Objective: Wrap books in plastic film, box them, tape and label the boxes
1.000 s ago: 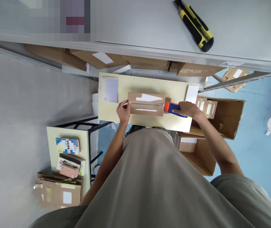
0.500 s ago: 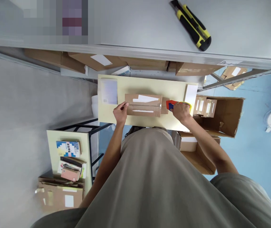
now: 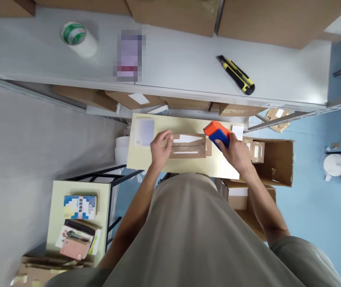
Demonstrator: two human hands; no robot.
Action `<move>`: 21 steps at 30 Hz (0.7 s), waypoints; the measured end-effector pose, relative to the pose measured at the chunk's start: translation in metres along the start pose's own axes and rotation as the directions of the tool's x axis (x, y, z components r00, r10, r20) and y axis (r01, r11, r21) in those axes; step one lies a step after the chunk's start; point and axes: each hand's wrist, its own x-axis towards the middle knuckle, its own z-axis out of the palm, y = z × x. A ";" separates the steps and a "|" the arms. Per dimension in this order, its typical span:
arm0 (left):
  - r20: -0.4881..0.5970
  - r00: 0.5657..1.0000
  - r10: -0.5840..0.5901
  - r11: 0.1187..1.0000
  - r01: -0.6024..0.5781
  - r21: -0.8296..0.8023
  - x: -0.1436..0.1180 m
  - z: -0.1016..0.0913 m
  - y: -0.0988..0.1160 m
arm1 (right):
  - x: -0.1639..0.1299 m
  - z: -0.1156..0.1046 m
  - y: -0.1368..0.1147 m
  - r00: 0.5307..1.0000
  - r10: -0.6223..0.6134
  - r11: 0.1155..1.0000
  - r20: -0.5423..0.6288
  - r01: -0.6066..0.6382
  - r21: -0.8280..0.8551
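A narrow cardboard box (image 3: 188, 153) with white labels lies on the pale yellow tabletop (image 3: 227, 169). A seam runs along its length, and a flap sticks out at its right end. My left hand (image 3: 160, 151) is at the box's left end, fingers loosely bent and apart, with nothing visible in them. In my right hand (image 3: 240, 154) is an orange and blue tape dispenser (image 3: 218, 133), held above the right end of the box. The hand hides the dispenser's rear part. Whether tape stretches between the hands cannot be made out.
On the grey shelf ahead are a utility knife (image 3: 238, 75), tape rolls (image 3: 82, 40) and a blurred-out item (image 3: 129, 56). Open cartons (image 3: 278, 163) stand at the right. A side table (image 3: 53, 207) at the left bears books (image 3: 80, 207) and a pink box (image 3: 74, 248).
The view has shifted, showing more of the shelf. My right hand has raised the tape dispenser above the box's right end. My left hand has loosened its pinch at the left edge.
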 end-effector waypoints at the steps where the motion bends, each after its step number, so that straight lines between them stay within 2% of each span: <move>1: 0.015 0.997 0.076 0.997 -0.076 -0.014 0.008 -0.001 0.021 | 0.004 -0.013 -0.010 0.997 -0.038 0.999 -0.066 0.038 0.011; 3: 0.021 0.978 0.209 0.977 -0.207 -0.048 0.027 -0.001 0.062 | 0.020 -0.037 -0.034 0.976 -0.109 0.993 -0.189 0.114 0.014; 5: -0.004 0.951 0.311 0.946 -0.310 -0.095 0.050 0.001 0.092 | 0.046 -0.058 -0.060 0.940 -0.186 0.982 -0.285 0.190 -0.014; 7: -0.029 0.925 0.378 0.916 -0.379 -0.134 0.073 0.005 0.108 | 0.079 -0.075 -0.087 0.890 -0.282 0.958 -0.359 0.279 -0.060; 9: -0.043 0.912 0.408 0.899 -0.409 -0.157 0.094 0.008 0.112 | 0.113 -0.084 -0.111 0.816 -0.393 0.917 -0.424 0.383 -0.112; 11: -0.044 0.912 0.408 0.897 -0.409 -0.169 0.107 0.011 0.106 | 0.143 -0.088 -0.131 0.762 -0.465 0.881 -0.450 0.449 -0.151; 12: -0.040 0.915 0.401 0.900 -0.402 -0.171 0.110 0.011 0.101 | 0.155 -0.089 -0.138 0.755 -0.481 0.873 -0.446 0.460 -0.162; 15: -0.015 0.935 0.355 0.920 -0.352 -0.172 0.108 0.009 0.081 | 0.177 -0.089 -0.151 0.774 -0.483 0.874 -0.409 0.453 -0.175; 18: 0.014 0.969 0.247 0.956 -0.242 -0.168 0.090 0.001 0.046 | 0.177 -0.082 -0.145 0.774 -0.489 0.872 -0.401 0.452 -0.189; 21: 0.026 0.999 0.035 0.988 -0.031 -0.151 0.056 -0.014 -0.010 | 0.150 -0.050 -0.119 0.750 -0.476 0.872 -0.460 0.470 -0.137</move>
